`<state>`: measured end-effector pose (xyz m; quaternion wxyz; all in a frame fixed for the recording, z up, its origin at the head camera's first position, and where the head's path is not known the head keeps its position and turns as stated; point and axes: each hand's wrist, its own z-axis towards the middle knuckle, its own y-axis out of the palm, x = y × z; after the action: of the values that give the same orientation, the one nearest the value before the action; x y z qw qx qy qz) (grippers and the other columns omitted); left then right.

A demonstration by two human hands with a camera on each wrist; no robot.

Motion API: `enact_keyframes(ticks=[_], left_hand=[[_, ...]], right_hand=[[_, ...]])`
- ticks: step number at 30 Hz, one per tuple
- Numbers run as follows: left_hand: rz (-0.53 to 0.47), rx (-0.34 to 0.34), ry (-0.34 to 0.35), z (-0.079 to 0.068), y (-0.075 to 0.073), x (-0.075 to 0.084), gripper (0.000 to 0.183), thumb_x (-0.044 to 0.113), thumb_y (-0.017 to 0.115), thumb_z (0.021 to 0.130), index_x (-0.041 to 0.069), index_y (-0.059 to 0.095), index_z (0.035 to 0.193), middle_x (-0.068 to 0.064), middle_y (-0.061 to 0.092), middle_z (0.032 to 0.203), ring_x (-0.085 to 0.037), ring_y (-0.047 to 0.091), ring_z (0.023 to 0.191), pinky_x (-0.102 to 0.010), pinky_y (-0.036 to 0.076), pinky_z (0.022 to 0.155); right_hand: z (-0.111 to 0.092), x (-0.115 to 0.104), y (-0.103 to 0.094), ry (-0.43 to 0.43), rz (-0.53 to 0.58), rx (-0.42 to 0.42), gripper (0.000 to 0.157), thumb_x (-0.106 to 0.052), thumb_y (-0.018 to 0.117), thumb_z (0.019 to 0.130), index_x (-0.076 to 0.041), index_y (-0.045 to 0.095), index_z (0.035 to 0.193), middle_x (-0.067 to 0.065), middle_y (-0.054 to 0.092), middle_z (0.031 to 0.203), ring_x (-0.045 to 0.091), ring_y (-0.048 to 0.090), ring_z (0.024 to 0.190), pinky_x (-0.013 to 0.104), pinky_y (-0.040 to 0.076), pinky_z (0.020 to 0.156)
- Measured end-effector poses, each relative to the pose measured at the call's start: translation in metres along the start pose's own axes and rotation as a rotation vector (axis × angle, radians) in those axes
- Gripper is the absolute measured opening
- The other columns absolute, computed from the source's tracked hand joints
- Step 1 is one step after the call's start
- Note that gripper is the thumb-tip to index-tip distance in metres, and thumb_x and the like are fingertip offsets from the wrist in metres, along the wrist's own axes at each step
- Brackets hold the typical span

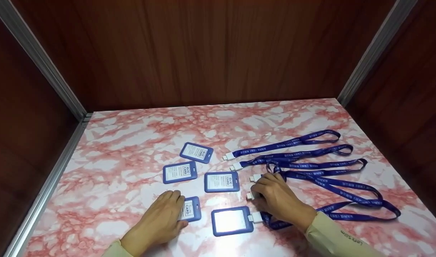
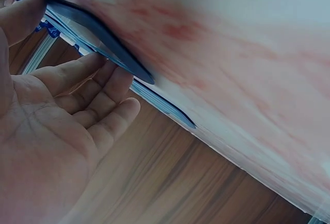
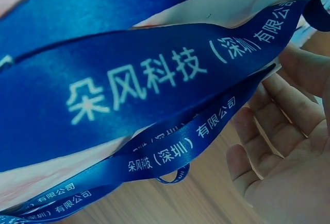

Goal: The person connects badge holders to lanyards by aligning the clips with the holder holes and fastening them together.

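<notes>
My left hand (image 1: 160,217) pinches a blue badge holder (image 1: 193,208) lying at the near left, with the thumb on its near edge and fingers on the far one. In the left wrist view that holder (image 2: 98,31) appears edge-on between thumb and fingertips. My right hand (image 1: 280,198) pinches the white clip (image 1: 251,195) of a blue lanyard, its fingers partly covering the strap end. The right wrist view shows white-printed lanyard straps (image 3: 139,80) close beside the right fingers. Between the hands, another badge holder (image 1: 214,225) has a white clip (image 1: 255,217) at its slot end.
Three more badge holders, at the back (image 1: 196,152), left (image 1: 180,172) and middle (image 1: 221,182), lie on the marbled table (image 1: 132,142). Several blue lanyards (image 1: 292,144) stretch to the right, some overlapping. Brown wood-grain panels (image 1: 203,53) enclose the table.
</notes>
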<state>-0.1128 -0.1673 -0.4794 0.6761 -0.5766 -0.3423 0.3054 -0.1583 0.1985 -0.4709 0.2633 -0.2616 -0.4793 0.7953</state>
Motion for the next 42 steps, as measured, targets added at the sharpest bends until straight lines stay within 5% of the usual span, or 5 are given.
enact_keyframes(ticks=[12, 22, 42], left_hand=[[0.001, -0.049, -0.012, 0.007, 0.001, 0.003, 0.063, 0.041, 0.073, 0.092, -0.007, 0.058, 0.130, -0.015, 0.057, 0.120, -0.030, 0.054, 0.112, -0.049, 0.041, 0.109], [0.032, 0.011, 0.015, 0.008, 0.002, 0.005, 0.058, 0.039, 0.075, 0.090, -0.006, 0.061, 0.124, -0.011, 0.057, 0.110, -0.026, 0.053, 0.102, -0.047, 0.046, 0.101], [0.031, -0.026, -0.004, 0.009, 0.001, 0.007, 0.058, 0.037, 0.075, 0.092, -0.008, 0.061, 0.126, -0.014, 0.058, 0.113, -0.031, 0.054, 0.107, -0.050, 0.045, 0.103]], right_hand=[[0.005, -0.003, 0.001, -0.013, -0.022, 0.013, 0.024, -0.007, 0.087, 0.071, -0.018, 0.072, 0.086, -0.005, 0.069, 0.086, 0.017, 0.055, 0.087, 0.039, 0.041, 0.078], [0.009, -0.006, 0.001, -0.012, -0.024, 0.001, 0.022, -0.010, 0.089, 0.075, -0.018, 0.073, 0.089, -0.006, 0.069, 0.086, 0.016, 0.057, 0.087, 0.039, 0.042, 0.081], [0.016, -0.015, 0.003, 0.017, -0.002, -0.048, 0.019, -0.023, 0.090, 0.078, -0.018, 0.074, 0.089, -0.006, 0.070, 0.087, 0.015, 0.057, 0.087, 0.038, 0.042, 0.082]])
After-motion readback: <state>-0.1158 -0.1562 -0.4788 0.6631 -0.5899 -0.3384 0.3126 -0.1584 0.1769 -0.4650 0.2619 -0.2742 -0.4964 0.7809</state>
